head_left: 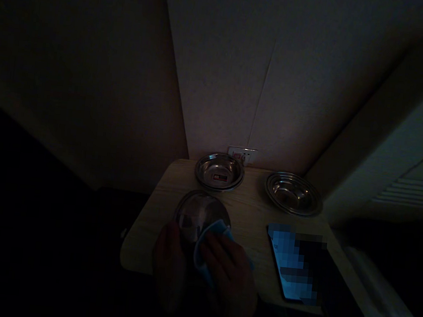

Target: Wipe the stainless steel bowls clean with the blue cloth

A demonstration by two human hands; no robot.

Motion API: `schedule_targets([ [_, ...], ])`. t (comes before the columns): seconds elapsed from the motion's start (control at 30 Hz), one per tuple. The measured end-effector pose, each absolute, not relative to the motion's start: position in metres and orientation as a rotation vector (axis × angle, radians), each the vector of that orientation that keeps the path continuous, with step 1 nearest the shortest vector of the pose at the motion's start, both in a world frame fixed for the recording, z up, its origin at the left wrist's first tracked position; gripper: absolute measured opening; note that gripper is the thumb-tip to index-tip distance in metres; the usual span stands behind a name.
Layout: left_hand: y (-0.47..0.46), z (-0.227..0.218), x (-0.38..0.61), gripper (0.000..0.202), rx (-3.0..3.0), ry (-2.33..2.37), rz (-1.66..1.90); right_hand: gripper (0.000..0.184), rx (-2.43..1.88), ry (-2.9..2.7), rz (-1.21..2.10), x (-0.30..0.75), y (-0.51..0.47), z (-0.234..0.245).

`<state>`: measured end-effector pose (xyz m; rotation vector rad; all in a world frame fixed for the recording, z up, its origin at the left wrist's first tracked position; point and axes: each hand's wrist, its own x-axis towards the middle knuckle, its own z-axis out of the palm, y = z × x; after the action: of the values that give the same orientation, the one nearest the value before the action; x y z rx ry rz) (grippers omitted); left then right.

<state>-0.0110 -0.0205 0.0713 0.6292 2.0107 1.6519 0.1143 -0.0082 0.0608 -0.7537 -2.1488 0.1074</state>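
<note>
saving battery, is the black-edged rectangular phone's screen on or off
On: the black-edged rectangular phone glows blue across its front.

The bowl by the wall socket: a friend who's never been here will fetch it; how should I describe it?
Start at the wood-grained table, with a socket just above its far edge. The target is the round metal bowl near that edge, slightly left of the socket. It alone visibly shows a small dark label inside, unlike the bowl stack to its right.

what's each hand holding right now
Left hand: holding a metal bowl by its edge.
Right hand: holding a blue cloth against that bowl.
</note>
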Motion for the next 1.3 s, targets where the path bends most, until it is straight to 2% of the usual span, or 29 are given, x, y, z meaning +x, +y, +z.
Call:
schedule_targets([
  [0.13,-0.021,0.084,-0.009,0.035,0.648,2.084,1.514,0.039,-0.769,-2.195,0.145,0.11,0.003,0.072],
  [0.33,-0.02,0.09,-0.013,0.033,0.72,2.105,1.492,0.041,-0.659,-2.25,0.114,0.111,0.0,0.073],
  [0.47,-0.019,0.089,-0.012,0.032,0.776,2.046,1.526,0.039,-0.747,-2.205,0.187,0.112,0.008,0.077],
  [0.63,-0.019,0.088,-0.01,0.035,0.705,2.034,1.517,0.043,-0.581,-2.268,0.157,0.119,0.005,0.074],
  [0.8,-0.018,0.091,-0.008,0.033,0.728,2.034,1.497,0.04,-0.694,-2.203,0.208,0.122,0.007,0.074],
  [1.17,-0.019,0.091,-0.01,0.034,0.72,2.06,1.491,0.041,-0.605,-2.219,0.225,0.124,0.004,0.072],
  [1.3,-0.018,0.096,-0.014,0.035,0.594,2.102,1.487,0.036,-0.7,-2.051,0.41,0.138,0.0,0.062],
])
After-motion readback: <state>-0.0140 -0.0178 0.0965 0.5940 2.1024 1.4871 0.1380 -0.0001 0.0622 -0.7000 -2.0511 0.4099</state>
